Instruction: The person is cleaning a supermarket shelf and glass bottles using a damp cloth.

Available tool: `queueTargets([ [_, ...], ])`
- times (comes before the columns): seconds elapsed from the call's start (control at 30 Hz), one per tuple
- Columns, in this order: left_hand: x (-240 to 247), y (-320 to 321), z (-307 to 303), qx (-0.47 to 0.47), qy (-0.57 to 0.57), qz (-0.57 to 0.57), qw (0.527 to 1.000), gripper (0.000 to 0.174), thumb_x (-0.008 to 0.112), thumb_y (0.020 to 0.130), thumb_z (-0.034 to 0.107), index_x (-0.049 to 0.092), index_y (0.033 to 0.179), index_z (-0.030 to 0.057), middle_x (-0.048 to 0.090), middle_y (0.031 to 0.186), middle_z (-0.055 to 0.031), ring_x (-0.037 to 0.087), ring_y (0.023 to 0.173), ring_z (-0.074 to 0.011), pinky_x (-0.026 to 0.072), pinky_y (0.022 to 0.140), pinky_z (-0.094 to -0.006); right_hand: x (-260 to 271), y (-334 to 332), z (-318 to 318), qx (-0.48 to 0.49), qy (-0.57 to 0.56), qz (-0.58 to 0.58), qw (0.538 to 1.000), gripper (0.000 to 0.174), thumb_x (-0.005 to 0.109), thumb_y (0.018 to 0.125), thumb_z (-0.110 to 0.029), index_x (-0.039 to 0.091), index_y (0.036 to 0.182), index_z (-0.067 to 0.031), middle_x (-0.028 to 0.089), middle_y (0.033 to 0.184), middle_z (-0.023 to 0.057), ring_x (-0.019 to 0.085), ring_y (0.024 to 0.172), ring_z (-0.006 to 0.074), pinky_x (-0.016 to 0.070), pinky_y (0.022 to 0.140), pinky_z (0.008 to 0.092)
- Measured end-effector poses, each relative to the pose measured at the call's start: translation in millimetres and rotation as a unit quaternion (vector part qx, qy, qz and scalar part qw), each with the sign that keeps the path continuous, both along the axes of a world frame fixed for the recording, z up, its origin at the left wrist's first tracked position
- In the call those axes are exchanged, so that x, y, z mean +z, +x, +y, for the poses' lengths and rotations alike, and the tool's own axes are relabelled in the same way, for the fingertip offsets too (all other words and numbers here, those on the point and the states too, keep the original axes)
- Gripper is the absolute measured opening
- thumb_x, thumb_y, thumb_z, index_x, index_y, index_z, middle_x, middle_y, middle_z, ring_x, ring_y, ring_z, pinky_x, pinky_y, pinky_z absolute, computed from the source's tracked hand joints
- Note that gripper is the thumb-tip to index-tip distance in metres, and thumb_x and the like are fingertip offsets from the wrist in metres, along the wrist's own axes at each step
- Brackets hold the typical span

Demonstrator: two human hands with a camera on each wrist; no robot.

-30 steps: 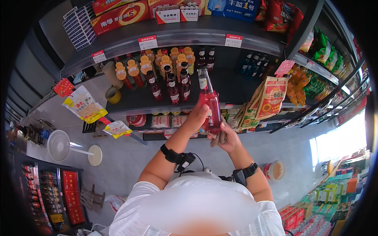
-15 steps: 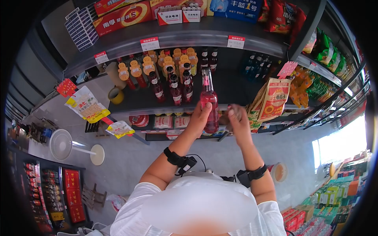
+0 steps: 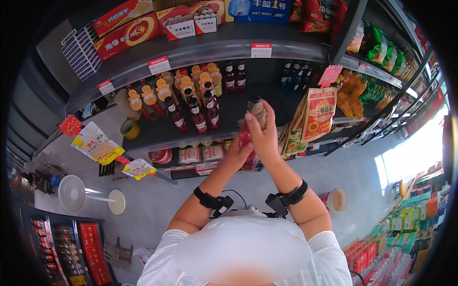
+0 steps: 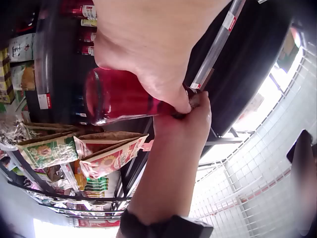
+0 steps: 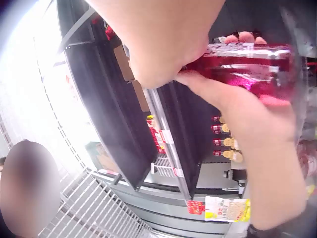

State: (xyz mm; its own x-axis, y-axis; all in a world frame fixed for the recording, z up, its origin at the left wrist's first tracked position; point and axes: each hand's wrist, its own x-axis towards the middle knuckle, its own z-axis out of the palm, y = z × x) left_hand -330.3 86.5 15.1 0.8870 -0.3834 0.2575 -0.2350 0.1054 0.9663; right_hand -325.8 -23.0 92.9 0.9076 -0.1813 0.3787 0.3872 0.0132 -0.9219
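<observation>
A glass bottle of red drink (image 3: 245, 137) is held in front of the shelf, its neck up in the head view. My left hand (image 3: 237, 151) grips the bottle's body, fingers round it. Higher up, my right hand (image 3: 262, 131) wraps a brownish cloth (image 3: 258, 114) round the neck, just below the dark cap. In the left wrist view the red bottle (image 4: 124, 96) lies across the picture, its neck hidden by the hands. In the right wrist view, fingertips of my left hand (image 5: 245, 37) show past the bottle (image 5: 252, 69).
Several red bottles (image 3: 195, 114) stand on the shelf behind, left of my hands, with tagged bottles (image 3: 163, 90) beyond them. Seed packets (image 3: 318, 114) hang at the right. A yellow cup (image 3: 130, 128) is at the shelf's left end. A fan (image 3: 72, 194) and a bucket (image 3: 334, 200) stand on the floor.
My right hand, apart from the bottle half a second ago, has come up with the cloth onto its neck. The left hand still grips the body. The head view has shifted slightly.
</observation>
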Motion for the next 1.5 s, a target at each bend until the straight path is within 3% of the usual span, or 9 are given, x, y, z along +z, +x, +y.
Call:
queueTargets([
  [0.3, 6, 3, -1, 0.052, -0.064, 0.001, 0.997, 0.087, 0.035, 0.088, 0.072, 0.03, 0.142, 0.0032, 0.045, 0.134, -0.0098, 0.046, 0.122, -0.0181, 0.0388, 0.1, -0.031, -31, -21, -1, -0.051, -0.187, -0.091, 0.977, 0.051, 0.058, 0.092, -0.015, 0.039, 0.135, 0.002, 0.042, 0.128, 0.0229, 0.046, 0.118, 0.035, 0.0373, 0.101, 0.0383],
  [0.43, 2, 9, -16, 0.09, -0.209, 0.092, 0.969, 0.054, 0.043, 0.099, 0.046, 0.036, 0.136, 0.0068, 0.05, 0.126, -0.0083, 0.051, 0.113, -0.0159, 0.041, 0.098, -0.0318, -39, -26, -1, -0.045, -0.201, -0.098, 0.974, 0.052, 0.057, 0.092, -0.016, 0.038, 0.137, 0.0031, 0.041, 0.131, 0.0238, 0.045, 0.119, 0.0382, 0.0365, 0.103, 0.0398],
  [0.6, 3, 12, -23, 0.081, -0.278, 0.112, 0.951, 0.05, 0.042, 0.101, 0.042, 0.036, 0.136, 0.0063, 0.05, 0.13, -0.0101, 0.053, 0.112, -0.0181, 0.0415, 0.099, -0.033, -37, -39, -7, -0.059, -0.265, -0.119, 0.955, 0.054, 0.06, 0.089, -0.014, 0.038, 0.136, 0.003, 0.043, 0.128, 0.0249, 0.047, 0.116, 0.0426, 0.04, 0.099, 0.0427],
  [0.83, 13, 19, -29, 0.1, -0.255, 0.076, 0.959, 0.059, 0.04, 0.098, 0.052, 0.043, 0.128, 0.0016, 0.054, 0.128, -0.0168, 0.054, 0.117, -0.0277, 0.0408, 0.104, -0.0395, -71, -48, -22, -0.05, -0.199, -0.033, 0.978, 0.055, 0.065, 0.088, -0.018, 0.04, 0.133, 0.0032, 0.047, 0.121, 0.0227, 0.049, 0.11, 0.0363, 0.0409, 0.095, 0.0389],
  [0.87, 13, 20, -30, 0.088, -0.263, 0.077, 0.958, 0.059, 0.04, 0.098, 0.053, 0.044, 0.127, 0.0016, 0.054, 0.125, -0.0168, 0.055, 0.116, -0.0279, 0.0415, 0.103, -0.04, -75, -47, -24, -0.063, -0.193, -0.014, 0.979, 0.054, 0.067, 0.089, -0.021, 0.042, 0.132, 0.0008, 0.052, 0.114, 0.0164, 0.053, 0.105, 0.0291, 0.0433, 0.091, 0.0347],
  [0.97, 16, 21, -35, 0.059, -0.284, 0.079, 0.954, 0.061, 0.039, 0.097, 0.057, 0.045, 0.124, 0.0022, 0.056, 0.118, -0.0157, 0.057, 0.113, -0.029, 0.0443, 0.1, -0.0414, -64, -49, -38, 0.112, 0.206, 0.235, 0.943, 0.05, 0.066, 0.09, -0.027, 0.046, 0.13, -0.0038, 0.057, 0.109, 0.0095, 0.057, 0.099, 0.0236, 0.0466, 0.086, 0.0331],
  [1.13, 24, 21, -38, -0.008, -0.278, 0.085, 0.957, 0.069, 0.034, 0.094, 0.064, 0.043, 0.126, 0.0036, 0.056, 0.119, -0.0154, 0.058, 0.11, -0.0264, 0.0467, 0.096, -0.0387, -67, -46, -62, 0.289, 0.445, 0.322, 0.784, 0.049, 0.064, 0.09, -0.033, 0.046, 0.13, -0.0113, 0.059, 0.12, 0.0079, 0.06, 0.105, 0.0207, 0.0545, 0.084, 0.0398],
  [1.27, -8, 39, -29, -0.007, -0.093, 0.01, 0.996, 0.071, 0.032, 0.094, 0.065, 0.041, 0.131, 0.0047, 0.059, 0.115, -0.0123, 0.061, 0.098, -0.0181, 0.0507, 0.085, -0.032, -66, -50, -60, 0.289, 0.387, 0.257, 0.837, 0.049, 0.068, 0.088, -0.024, 0.046, 0.129, -0.0104, 0.06, 0.118, 0.0092, 0.061, 0.102, 0.0214, 0.0544, 0.084, 0.0388],
  [1.5, 28, 25, -32, -0.051, -0.174, 0.021, 0.983, 0.07, 0.052, 0.094, 0.05, 0.027, 0.143, 0.007, 0.052, 0.124, -0.0107, 0.057, 0.107, -0.018, 0.0474, 0.091, -0.032, -65, -53, -51, 0.146, 0.296, 0.188, 0.925, 0.059, 0.076, 0.08, -0.017, 0.044, 0.128, -0.006, 0.06, 0.108, 0.0063, 0.059, 0.092, 0.0153, 0.0516, 0.079, 0.0299],
])
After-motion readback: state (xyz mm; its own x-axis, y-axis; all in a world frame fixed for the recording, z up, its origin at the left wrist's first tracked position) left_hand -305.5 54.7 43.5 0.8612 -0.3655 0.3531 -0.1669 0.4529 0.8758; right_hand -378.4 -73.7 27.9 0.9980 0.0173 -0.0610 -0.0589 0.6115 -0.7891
